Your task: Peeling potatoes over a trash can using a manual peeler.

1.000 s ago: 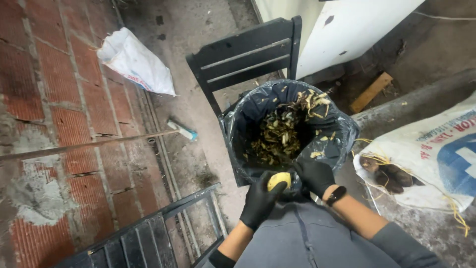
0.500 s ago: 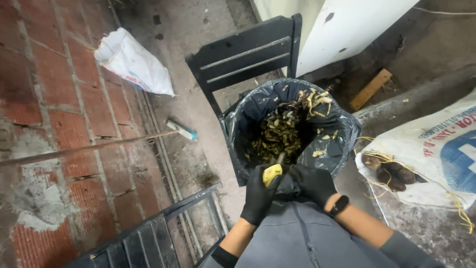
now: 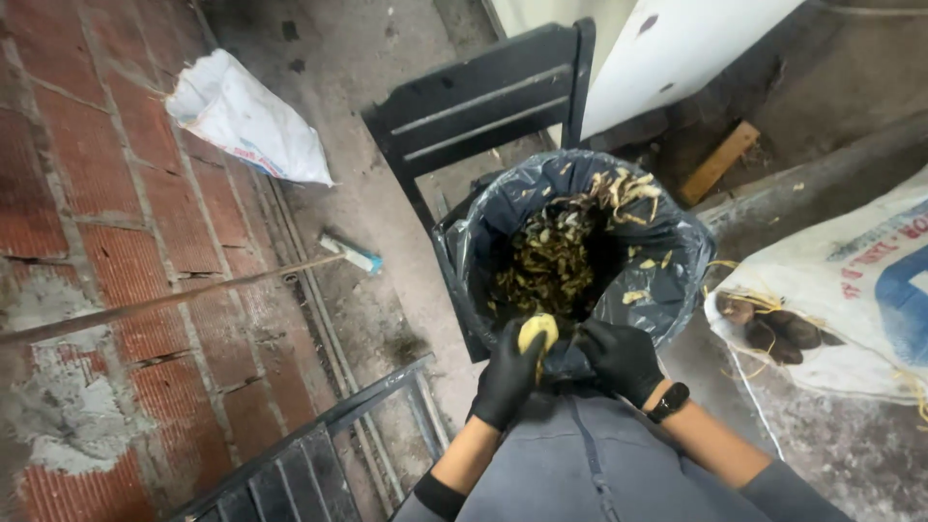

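My left hand (image 3: 506, 379), in a black glove, grips a yellow peeled potato (image 3: 536, 333) at the near rim of a bin lined with a black bag (image 3: 667, 237). My right hand (image 3: 619, 358), also in a black glove, is closed right beside the potato; a tool in it cannot be made out. The bin holds a heap of yellowish peelings (image 3: 561, 256). A dark watch (image 3: 669, 401) sits on my right wrist.
A black slatted chair (image 3: 483, 101) stands behind the bin. A white sack (image 3: 246, 121) lies at upper left, a broom (image 3: 193, 290) crosses the brick floor. Another white sack (image 3: 851, 290) with brown potatoes (image 3: 773, 329) lies at right. A dark metal frame (image 3: 319, 435) is near left.
The potato has turned in my left hand and sits slightly higher; my right hand has shifted a little along it. The view moved slightly.
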